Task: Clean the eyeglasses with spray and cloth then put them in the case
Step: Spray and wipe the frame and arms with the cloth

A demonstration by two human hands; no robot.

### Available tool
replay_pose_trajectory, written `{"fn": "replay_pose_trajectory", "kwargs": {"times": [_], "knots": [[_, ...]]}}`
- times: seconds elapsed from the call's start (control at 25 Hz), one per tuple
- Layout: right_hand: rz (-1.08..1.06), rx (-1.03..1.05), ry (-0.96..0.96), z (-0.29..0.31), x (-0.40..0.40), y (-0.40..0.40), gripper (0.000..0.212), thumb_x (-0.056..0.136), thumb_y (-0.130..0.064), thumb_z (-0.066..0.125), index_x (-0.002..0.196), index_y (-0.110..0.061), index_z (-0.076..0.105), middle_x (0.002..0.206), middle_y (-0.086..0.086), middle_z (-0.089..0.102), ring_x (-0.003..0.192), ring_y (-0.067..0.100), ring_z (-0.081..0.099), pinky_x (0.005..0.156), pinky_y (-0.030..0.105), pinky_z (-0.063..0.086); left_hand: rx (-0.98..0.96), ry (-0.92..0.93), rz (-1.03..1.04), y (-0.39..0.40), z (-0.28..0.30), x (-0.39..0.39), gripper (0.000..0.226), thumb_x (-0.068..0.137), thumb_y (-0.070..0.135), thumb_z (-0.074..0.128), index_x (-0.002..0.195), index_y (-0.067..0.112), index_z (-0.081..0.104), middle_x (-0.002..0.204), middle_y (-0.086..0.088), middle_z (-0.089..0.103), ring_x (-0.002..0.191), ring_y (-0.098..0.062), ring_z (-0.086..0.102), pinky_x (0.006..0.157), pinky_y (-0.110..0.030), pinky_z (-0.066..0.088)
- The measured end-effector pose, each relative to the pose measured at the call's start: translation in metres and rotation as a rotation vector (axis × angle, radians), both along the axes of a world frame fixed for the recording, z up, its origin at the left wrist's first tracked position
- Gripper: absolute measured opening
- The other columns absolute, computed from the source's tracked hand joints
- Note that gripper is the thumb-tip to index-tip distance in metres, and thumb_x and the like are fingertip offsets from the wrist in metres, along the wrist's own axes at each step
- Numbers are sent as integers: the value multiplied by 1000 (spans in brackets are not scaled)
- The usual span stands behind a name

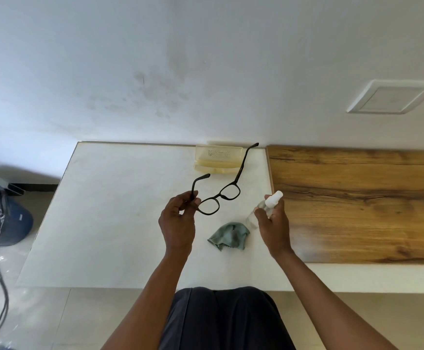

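White tabletop (109,223) against a pale, smudged wall (155,72), with a wood-grain board (357,203) laid over the right side. Left hand (178,223) raised above the tabletop, thumb and fingertips (196,202) pinched on the hinge corner of black plastic-framed eyeglasses (219,200); both temple arms unfolded, lenses clear of the fingers and angled toward the right hand. Right hand (272,223) curled around a small clear spray bottle with a white nozzle (272,202), nozzle poking out above the fingers, bottle body mostly hidden behind them and hard to make out. Crumpled grey-green cleaning cloth (228,236) lying on the tabletop between the two wrists, untouched. Translucent yellowish glasses case (218,157) standing open by the wall, beyond the eyeglasses; lettering on the lid too small to read. Dark trousers (221,319) cut off at the lower edge.
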State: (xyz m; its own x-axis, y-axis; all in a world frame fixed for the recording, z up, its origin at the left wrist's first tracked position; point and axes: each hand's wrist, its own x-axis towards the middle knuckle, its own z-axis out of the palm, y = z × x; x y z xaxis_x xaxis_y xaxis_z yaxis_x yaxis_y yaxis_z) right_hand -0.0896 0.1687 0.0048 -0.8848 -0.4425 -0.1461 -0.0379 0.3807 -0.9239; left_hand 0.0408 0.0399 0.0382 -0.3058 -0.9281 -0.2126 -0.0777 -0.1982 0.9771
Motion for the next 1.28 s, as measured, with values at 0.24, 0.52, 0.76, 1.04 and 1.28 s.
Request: {"fn": "replay_pose_trajectory", "kwargs": {"times": [0.24,0.52,0.76,1.04,1.28], "knots": [[160,-210,-64,26,33,-5,50,75,-18,50,111,-47,32,71,8,53,53,22,51,53,39,49,-77,-9,-48,2,4,-1,28,78,5,71,81,33,69,90,-3,70,83,-17,63,82,-30,49],[357,129,273,31,49,-15,54,76,-25,45,123,-45,28,76,-4,55,57,4,52,50,8,34,-133,-4,-99,6,12,-1,28,77,4,71,82,32,69,88,6,69,81,-7,61,81,-26,50],[426,261,336,29,57,-22,54,82,-20,49,125,-39,23,97,13,65,79,28,62,62,30,47,-249,8,-119,8,16,-1,24,76,-1,70,87,21,69,87,6,67,77,4,61,73,-10,46],[397,287,329,33,58,-26,53,84,-14,53,131,-26,32,102,15,64,83,31,62,66,31,48,-274,18,-120,7,15,-2,28,76,-1,70,84,26,68,87,8,67,79,3,62,73,-10,47],[317,272,319,35,53,-24,53,84,-12,53,128,-28,30,83,12,61,71,27,62,57,33,50,-281,30,-109,6,15,-1,27,76,0,71,84,26,68,87,8,67,79,3,62,74,-11,48]]}}
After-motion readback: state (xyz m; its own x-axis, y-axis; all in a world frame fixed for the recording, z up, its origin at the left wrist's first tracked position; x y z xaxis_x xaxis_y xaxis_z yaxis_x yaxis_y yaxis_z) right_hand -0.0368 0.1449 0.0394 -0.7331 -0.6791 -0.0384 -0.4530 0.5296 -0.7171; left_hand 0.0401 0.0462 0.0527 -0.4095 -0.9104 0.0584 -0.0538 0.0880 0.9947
